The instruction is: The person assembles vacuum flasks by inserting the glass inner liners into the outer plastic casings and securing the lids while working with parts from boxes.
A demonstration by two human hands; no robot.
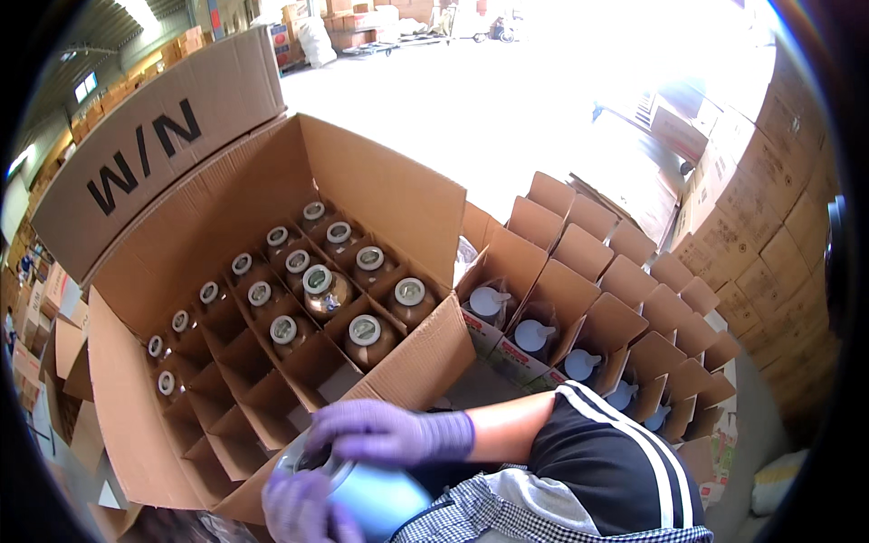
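The left hand (303,509) in a purple glove is cut off by the lower edge. It and the right hand (385,433) cover much of the blurred pale-blue lidded jar (376,496), contents unreadable, below the big partitioned cardboard box (380,185).

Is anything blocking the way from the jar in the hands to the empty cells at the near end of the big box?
Nothing visible does. The jar, held by both gloved hands, sits right beside the box, whose near cells are open; the filled ones lie farther back.
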